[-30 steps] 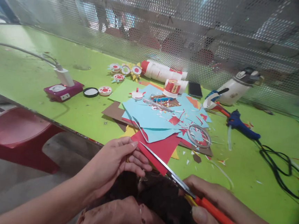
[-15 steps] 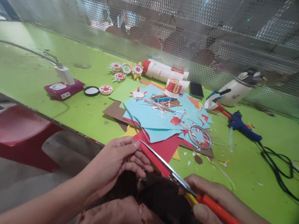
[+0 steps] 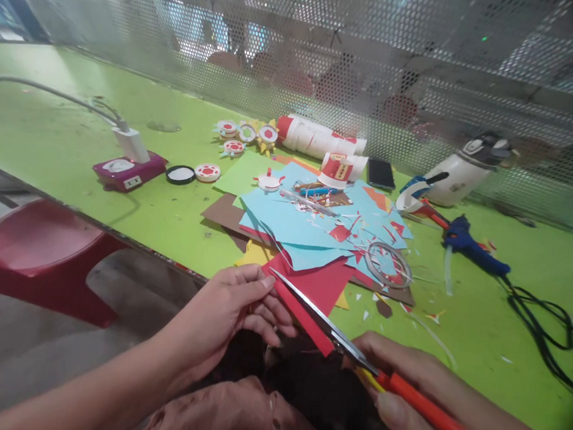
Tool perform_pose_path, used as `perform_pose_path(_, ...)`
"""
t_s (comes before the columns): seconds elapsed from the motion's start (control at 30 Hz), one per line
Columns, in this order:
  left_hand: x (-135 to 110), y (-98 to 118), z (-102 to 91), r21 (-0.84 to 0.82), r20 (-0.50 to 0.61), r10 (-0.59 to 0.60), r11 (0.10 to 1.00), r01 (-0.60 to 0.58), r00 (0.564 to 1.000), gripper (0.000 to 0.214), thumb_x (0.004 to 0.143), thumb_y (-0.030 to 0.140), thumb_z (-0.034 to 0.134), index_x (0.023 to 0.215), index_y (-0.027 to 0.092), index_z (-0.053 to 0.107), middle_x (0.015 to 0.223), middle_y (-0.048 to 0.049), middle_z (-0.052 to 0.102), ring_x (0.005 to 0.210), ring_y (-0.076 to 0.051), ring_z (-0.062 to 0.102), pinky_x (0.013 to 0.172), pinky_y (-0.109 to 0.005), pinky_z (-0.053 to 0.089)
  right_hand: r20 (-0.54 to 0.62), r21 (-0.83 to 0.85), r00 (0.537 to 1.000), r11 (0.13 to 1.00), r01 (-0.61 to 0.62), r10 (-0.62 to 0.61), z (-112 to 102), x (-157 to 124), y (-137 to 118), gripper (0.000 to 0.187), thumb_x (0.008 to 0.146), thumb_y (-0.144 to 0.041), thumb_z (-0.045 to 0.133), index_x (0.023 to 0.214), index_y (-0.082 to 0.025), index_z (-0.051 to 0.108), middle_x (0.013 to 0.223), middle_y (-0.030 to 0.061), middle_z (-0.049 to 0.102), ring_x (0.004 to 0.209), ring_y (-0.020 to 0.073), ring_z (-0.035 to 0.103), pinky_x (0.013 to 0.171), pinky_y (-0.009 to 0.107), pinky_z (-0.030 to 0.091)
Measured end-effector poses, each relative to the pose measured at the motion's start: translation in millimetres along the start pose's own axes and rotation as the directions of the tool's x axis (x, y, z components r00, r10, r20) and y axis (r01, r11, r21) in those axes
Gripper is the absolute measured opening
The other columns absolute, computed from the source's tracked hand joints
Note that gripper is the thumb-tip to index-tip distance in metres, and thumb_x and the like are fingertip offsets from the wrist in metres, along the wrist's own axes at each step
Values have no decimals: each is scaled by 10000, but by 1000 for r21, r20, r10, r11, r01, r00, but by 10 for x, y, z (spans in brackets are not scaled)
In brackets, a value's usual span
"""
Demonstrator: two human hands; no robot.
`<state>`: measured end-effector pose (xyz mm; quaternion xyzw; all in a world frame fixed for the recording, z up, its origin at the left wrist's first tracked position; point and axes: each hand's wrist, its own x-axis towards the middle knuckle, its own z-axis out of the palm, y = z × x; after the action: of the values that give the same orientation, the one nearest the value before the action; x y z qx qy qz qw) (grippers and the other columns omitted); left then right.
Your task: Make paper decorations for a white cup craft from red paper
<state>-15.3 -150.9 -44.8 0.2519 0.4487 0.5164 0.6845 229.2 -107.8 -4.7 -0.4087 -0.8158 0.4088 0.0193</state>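
Observation:
My left hand [image 3: 246, 305] pinches the left edge of a sheet of red paper [image 3: 318, 281] between thumb and fingers, just off the table's front edge. In my right hand [image 3: 402, 379] are scissors [image 3: 329, 326] with long metal blades and an orange-red handle with a yellow part. The blades lie along the near side of the red paper, their tip close to my left thumb. Part of the red paper hangs below the blades. Light-blue paper sheets [image 3: 304, 243] lie just behind, strewn with paper scraps.
On the green table [image 3: 180, 226] are a purple power socket [image 3: 130, 171], small paper discs [image 3: 207, 172], a white-and-red tube [image 3: 318, 139], a phone [image 3: 380, 174], a blue glue gun [image 3: 474, 248], a tape roll [image 3: 388, 264] and a white jug [image 3: 463, 173]. A red stool [image 3: 38, 240] stands left.
The view has shifted slightly, so the table items sit a little further right. The near corner of the red paper reaches slightly lower beside the blades. Both hands keep their holds.

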Motion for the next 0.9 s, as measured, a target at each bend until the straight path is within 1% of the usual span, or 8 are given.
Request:
perform_pose_path(0.07, 0, -2, -1, 9, -9, 1, 1000, 0, 1000, 209, 870, 279, 512, 765, 111, 578, 673, -105, 672, 612, -174, 656, 506, -215, 489, 33, 30, 998, 999, 45, -46, -26, 66, -72, 416, 801, -597, 494, 956, -267, 694, 791, 23, 727, 674, 208, 678, 552, 238, 550)
perform_pose_path(0.1, 1, -3, -3, 15, -11, 3, 1000, -2, 1000, 210, 869, 281, 515, 762, 112, 576, 673, -104, 673, 609, -171, 654, 505, -213, 486, 28, 35, 998, 998, 53, -54, -32, 89, -99, 426, 804, -613, 473, 903, -263, 694, 725, 21, 710, 621, 196, 660, 516, 234, 532)
perform_pose_path(0.17, 4, -5, -9, 21, -7, 7, 1000, -7, 1000, 209, 864, 288, 526, 763, 112, 577, 673, -104, 674, 603, -165, 649, 503, -208, 480, 8, 37, 998, 998, 55, -56, -32, 116, -132, 450, 803, -640, 447, 835, -258, 683, 668, 22, 683, 582, 186, 635, 488, 230, 509)
perform_pose_path(0.23, 4, -5, -15, 22, 1, 9, 1000, -9, 1000, 206, 858, 294, 535, 768, 114, 579, 672, -101, 675, 602, -162, 647, 504, -205, 476, 9, 59, 998, 997, 59, -59, -26, 126, -144, 463, 797, -658, 438, 819, -259, 673, 666, 22, 675, 580, 183, 625, 484, 229, 501)
perform_pose_path(0.33, -2, 4, -13, 19, 3, 11, 1000, -12, 1000, 199, 855, 291, 536, 763, 120, 579, 675, -95, 675, 614, -167, 652, 507, -206, 473, 14, 108, 997, 992, 73, -75, -22, 131, -152, 473, 806, -664, 419, 843, -264, 668, 697, 19, 678, 596, 177, 619, 510, 233, 510)
perform_pose_path(0.5, -19, 26, -1, 29, -9, 14, 999, -14, 1000, 205, 865, 288, 513, 774, 120, 587, 684, -94, 668, 632, -171, 653, 517, -209, 472, -55, 43, 996, 996, 78, -76, -16, 134, -159, 437, 796, -645, 460, 748, -259, 659, 626, 13, 636, 540, 168, 584, 479, 231, 492)
perform_pose_path(0.63, -12, 22, -2, 24, -11, 12, 1000, -12, 1000, 213, 868, 295, 512, 771, 122, 588, 678, -92, 667, 625, -170, 651, 514, -209, 472, -95, 32, 993, 997, 71, -67, 8, 128, -133, 438, 787, -651, 469, 762, -264, 671, 605, 13, 631, 538, 177, 583, 467, 231, 485)
perform_pose_path(0.9, 6, 8, -8, 23, -13, 26, 999, -25, 1000, 217, 865, 300, 522, 748, 125, 574, 668, -88, 665, 615, -163, 645, 507, -205, 468, -58, 74, 998, 997, 33, -29, 5, 130, -148, 436, 776, -649, 478, 823, -273, 695, 632, 16, 652, 589, 196, 608, 499, 247, 496)
